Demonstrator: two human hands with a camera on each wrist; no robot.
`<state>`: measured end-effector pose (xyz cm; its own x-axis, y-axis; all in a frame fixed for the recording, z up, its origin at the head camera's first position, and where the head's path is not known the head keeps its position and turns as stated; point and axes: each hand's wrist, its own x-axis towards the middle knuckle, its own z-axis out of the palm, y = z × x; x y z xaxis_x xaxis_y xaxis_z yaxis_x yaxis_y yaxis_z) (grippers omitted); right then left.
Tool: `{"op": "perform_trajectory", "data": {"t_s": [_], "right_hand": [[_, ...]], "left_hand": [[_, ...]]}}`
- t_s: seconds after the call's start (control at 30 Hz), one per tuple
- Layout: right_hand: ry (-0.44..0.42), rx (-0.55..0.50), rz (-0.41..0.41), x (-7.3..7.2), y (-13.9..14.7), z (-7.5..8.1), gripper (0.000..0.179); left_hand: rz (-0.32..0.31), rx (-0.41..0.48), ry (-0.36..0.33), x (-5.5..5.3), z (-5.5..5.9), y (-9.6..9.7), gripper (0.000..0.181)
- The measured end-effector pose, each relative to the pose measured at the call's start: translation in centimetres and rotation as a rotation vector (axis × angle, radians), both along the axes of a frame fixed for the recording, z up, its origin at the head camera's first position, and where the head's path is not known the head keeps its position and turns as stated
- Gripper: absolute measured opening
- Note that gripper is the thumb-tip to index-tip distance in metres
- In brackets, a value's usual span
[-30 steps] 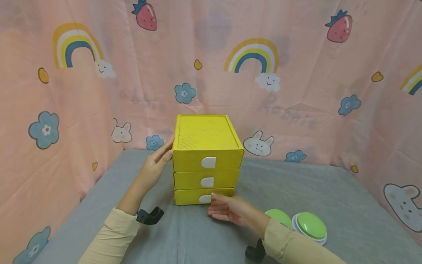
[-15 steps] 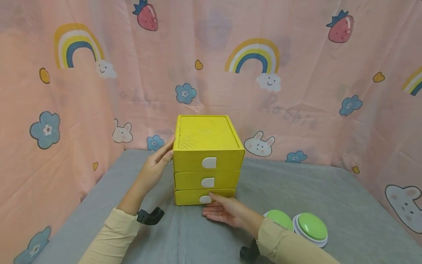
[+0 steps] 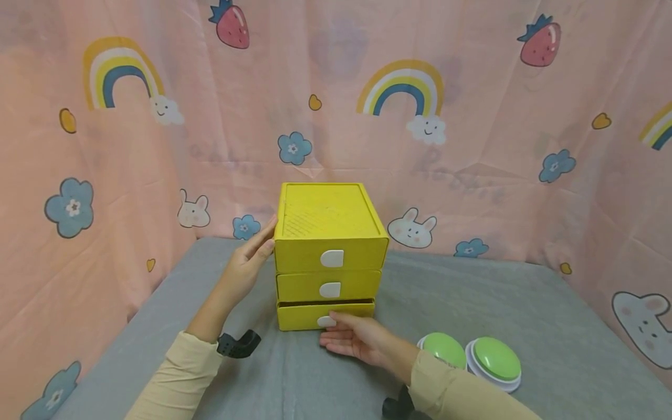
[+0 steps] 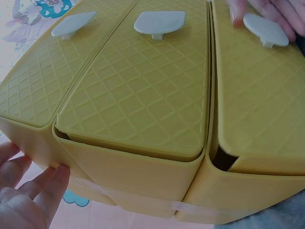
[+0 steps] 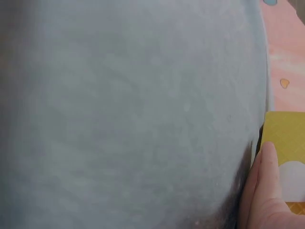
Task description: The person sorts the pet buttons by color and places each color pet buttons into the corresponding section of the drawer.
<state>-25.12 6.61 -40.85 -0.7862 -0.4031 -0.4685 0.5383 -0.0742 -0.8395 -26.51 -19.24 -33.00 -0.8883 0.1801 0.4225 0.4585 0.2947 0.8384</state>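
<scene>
A yellow three-drawer box [image 3: 331, 213] stands on the grey cloth. Each drawer front carries a white handle. The bottom drawer [image 3: 296, 318] is pulled slightly out, with a dark gap along its upper edge. My right hand [image 3: 362, 339] grips that drawer's white handle [image 3: 326, 321], thumb on the handle and the other fingers extended below; their contact behind it is partly hidden. Against the box's left side rests my left hand [image 3: 242, 269], fingers extended. In the left wrist view, the top drawer [image 4: 43, 81] and middle drawer [image 4: 138, 90] sit in their slots.
Two green-topped round push buttons with white bases stand at the right: one green button [image 3: 445, 350] partly behind the right forearm, another green button [image 3: 496, 359] beside it. A pink patterned curtain [image 3: 336, 140] hangs behind the grey-covered table [image 3: 472, 303].
The bottom drawer has slid slightly toward me from its closed position. My right hand has shifted left onto the handle and drawn back with it. The left hand has stayed in place.
</scene>
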Motion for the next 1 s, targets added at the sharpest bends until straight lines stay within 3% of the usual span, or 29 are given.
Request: {"op": "perform_trajectory", "data": {"t_s": [0.47,0.67,0.87,1.0], "right_hand": [[0.003,0.023,0.120,4.0,1.2,-0.1,0.056],[-0.038,0.016,0.141,5.6,1.9,-0.3,0.055],[-0.095,0.001,0.215,7.5,2.9,-0.2,0.056],[-0.053,0.026,0.257,8.6,3.3,-0.4,0.054]], "left_hand": [[-0.016,0.008,0.006,0.1,0.1,-0.1,0.052],[-0.011,0.000,-0.010,0.0,-0.1,-0.1,0.053],[-0.015,-0.003,-0.012,0.0,0.0,-0.1,0.053],[-0.016,-0.007,0.011,0.1,0.0,-0.1,0.054]]}}
